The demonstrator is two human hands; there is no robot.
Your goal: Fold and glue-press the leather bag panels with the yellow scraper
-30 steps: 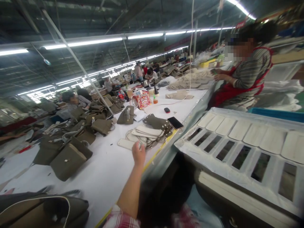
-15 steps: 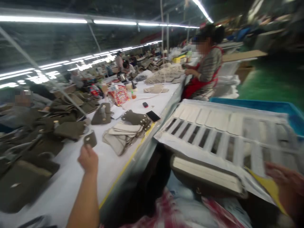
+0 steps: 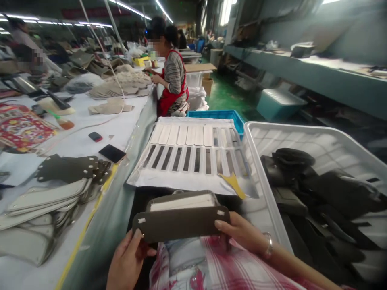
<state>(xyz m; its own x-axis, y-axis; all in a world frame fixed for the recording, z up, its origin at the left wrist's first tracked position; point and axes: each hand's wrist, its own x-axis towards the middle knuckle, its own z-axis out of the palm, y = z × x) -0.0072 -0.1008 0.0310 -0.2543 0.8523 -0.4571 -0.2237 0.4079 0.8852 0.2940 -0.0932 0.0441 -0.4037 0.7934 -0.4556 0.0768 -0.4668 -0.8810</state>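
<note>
A dark olive flat panel (image 3: 184, 225) with rounded corners and a small white tab near each end spans the space between my hands, above my lap. My left hand (image 3: 128, 255) pinches its left end, thumb on the front face. The right end is gripped by my right hand (image 3: 238, 231), which has a bracelet at the wrist. Just behind the panel is a dark-edged piece with a white strip (image 3: 183, 202), its lower part covered. Beyond that lies a white slotted board (image 3: 178, 181) with a row of white strips (image 3: 190, 135) along its far side and a yellow piece (image 3: 234, 184) at its near right.
A white crate (image 3: 266, 201) at my right holds dark pieces. On the table to the left are stacked pale and dark panels (image 3: 45, 201), a phone (image 3: 112, 153) and a patterned red bag (image 3: 24, 127). Farther off, a person in a red apron (image 3: 173, 76) works beside a blue crate (image 3: 211, 114).
The view has swung right, bringing in the white crate. My left hand left the table, where it held a small dark piece; my right hand came in from the right. Both now grip the panel.
</note>
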